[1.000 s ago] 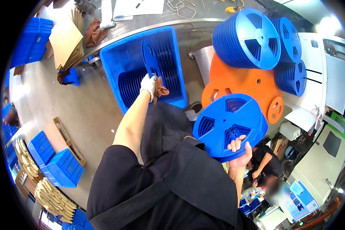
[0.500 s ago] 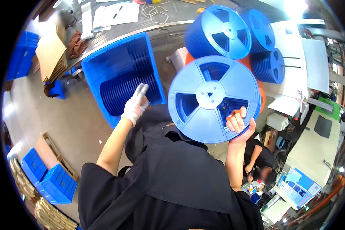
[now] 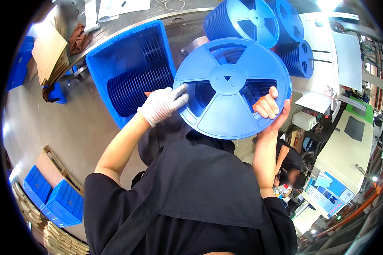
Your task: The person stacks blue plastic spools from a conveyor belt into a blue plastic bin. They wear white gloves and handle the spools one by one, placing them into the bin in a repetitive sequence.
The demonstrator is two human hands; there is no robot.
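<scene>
A large blue plastic reel (image 3: 227, 78) faces me, with a round hub and wide window openings. My bare right hand (image 3: 271, 109) grips its lower right, fingers passing through a window and thumb outside the rim. At the opposite rim, my gloved left hand (image 3: 164, 103) has its fingertips laid over the edge; its thumb is hidden. More rims show behind this reel, but I cannot tell how many are held. To the left, a blue crate (image 3: 98, 68) holds a row of dark blue reels (image 3: 130, 95) standing on edge.
Stacked blue reels (image 3: 256, 19) stand behind the held one, with further stacks (image 3: 300, 59) at right. A grey workbench (image 3: 134, 19) runs along the far side. Cardboard sheets (image 3: 50, 49) and blue bins (image 3: 64, 204) are at left. A co-worker (image 3: 291, 159) is at lower right.
My left hand has moved from over the crate to the reel's left rim. The reel has shifted up and slightly left in view, my right hand still gripping it.
</scene>
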